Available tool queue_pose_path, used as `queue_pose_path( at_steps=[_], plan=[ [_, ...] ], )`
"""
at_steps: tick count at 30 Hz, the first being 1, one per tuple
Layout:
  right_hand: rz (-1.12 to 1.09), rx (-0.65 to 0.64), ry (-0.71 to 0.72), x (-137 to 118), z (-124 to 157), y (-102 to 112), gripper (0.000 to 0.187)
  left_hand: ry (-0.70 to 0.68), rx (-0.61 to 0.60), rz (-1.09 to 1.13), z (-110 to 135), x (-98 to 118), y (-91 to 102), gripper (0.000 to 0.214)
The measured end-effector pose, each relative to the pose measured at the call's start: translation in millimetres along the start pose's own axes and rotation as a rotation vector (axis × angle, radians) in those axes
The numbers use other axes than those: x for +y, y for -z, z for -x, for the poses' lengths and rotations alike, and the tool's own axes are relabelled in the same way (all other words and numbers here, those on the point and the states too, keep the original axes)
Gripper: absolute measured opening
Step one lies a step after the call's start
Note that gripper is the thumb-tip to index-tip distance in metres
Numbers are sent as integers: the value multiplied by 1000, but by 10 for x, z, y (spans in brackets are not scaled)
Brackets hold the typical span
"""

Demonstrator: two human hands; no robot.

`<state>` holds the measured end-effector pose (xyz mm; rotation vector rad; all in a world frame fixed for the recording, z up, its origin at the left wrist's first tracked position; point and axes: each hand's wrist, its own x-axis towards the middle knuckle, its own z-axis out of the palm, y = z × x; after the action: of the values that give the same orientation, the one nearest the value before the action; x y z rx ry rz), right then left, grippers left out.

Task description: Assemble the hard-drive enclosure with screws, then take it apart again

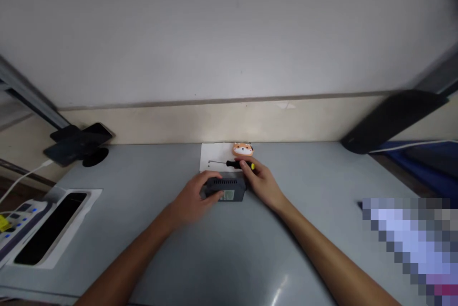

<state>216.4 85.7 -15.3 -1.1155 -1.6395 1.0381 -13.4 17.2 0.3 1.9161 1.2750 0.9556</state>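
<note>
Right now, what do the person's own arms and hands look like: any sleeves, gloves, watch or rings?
Both arms are bare from the bottom edge of the picture up to the hands, with no sleeves in view. The left hand and the right hand wear no gloves. No watch, band or ring shows on either wrist or finger, though the picture is dim and small details could be missed.

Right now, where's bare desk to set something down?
Free: the desk between the forearms, and the stretch between the right hand and the black lamp base. Crowded: the back centre, with the left hand, dark box, screwdriver and paper.
</note>
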Motion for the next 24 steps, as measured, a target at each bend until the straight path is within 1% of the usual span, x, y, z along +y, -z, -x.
queue_pose_path(
  at_steps=[2,4,6,8,11,14,16,18,21,24],
  plan=[
    [4,11,-7,1,-5,8,43,58,42,139,-14,-60,-73,28],
    [9,30,-25,4,-14,25,44,97,46,258,-28,-108,-122,30],
    [17,49,-53,9,-26,49,45,114,51,295,-35,-131,-132,29],
    [23,67,-68,9,-36,75,45,121,59,220,-34,-131,-113,26],
    [-8,91,-97,-11,-44,98,45,122,66,54,-26,-112,-74,27],
    [-51,105,-142,-50,-44,100,46,68,85,-39,-25,-101,-67,26],
    [-62,114,-160,-71,-46,98,45,28,97,-80,-28,-105,-80,22],
    [-66,127,-171,-79,-50,97,46,21,106,-98,-30,-116,-99,21],
    [-62,155,-189,-77,-57,100,48,31,92,-114,-35,-138,-123,18],
    [-46,169,-203,-80,-56,116,49,-37,53,-143,-46,-145,-141,15]
  ],
)
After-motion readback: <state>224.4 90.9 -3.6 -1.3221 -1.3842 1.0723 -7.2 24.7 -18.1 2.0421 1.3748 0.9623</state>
